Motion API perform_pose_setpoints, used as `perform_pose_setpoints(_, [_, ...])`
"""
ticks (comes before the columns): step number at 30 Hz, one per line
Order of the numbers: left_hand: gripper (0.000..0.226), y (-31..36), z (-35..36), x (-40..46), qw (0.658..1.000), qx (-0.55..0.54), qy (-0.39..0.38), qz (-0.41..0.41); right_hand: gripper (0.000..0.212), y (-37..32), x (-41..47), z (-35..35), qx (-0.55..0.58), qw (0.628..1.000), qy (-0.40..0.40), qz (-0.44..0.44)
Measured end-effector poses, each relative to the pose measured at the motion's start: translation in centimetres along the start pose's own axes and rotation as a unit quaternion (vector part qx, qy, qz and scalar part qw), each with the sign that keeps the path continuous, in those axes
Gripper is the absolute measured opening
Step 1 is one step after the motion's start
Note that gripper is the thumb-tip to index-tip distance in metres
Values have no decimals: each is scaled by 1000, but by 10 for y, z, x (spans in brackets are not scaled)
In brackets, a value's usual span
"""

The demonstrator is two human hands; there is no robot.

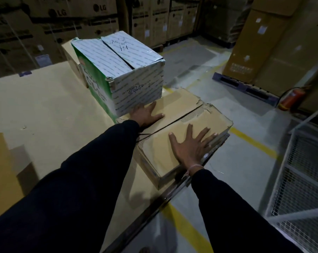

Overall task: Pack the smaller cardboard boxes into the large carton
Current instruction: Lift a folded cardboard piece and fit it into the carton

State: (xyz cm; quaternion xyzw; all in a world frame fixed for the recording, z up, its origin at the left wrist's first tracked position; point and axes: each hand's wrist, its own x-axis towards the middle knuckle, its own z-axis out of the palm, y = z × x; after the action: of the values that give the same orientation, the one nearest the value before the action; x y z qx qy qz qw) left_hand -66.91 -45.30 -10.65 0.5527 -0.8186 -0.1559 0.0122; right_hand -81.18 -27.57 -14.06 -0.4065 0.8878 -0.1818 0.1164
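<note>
A flat brown cardboard box (174, 106) with two closed top flaps lies in front of me on a large cardboard surface (41, 110). My left hand (146, 115) rests flat on its far flap, fingers spread. On the near flap my right hand (191, 145) presses flat, fingers apart. Just behind the left hand stands a white and green printed box (121, 70), closed, with handwriting on top. A smaller brown box (70, 55) shows partly behind it.
Stacked cartons (45, 24) fill the back wall. Tall brown cartons on a blue pallet (245, 86) stand at right, with a red fire extinguisher (291, 99) beside them. A white wire cage (304, 179) is at the near right. Yellow floor lines (255, 143) cross the grey floor.
</note>
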Motion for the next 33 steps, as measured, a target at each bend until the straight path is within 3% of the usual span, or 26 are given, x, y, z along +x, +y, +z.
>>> perform_pose_setpoints(6, [98,7,6,-2,998,50,4,-25,107,14,4,-8,1,1000,-4,-26])
perform_pose_setpoints(11, [102,23,20,-41,997,28,22,-64,112,45,0,-26,10,998,-8,-59])
perform_pose_setpoints(16, [107,53,43,-109,987,23,39,-152,118,94,-21,-45,126,990,-64,-17])
perform_pose_setpoints(26, [109,122,85,-257,961,-23,167,-219,125,188,-81,-103,135,978,-130,-93])
perform_pose_setpoints(33, [109,130,33,-327,940,27,247,-232,129,176,-127,-152,152,968,-129,-153])
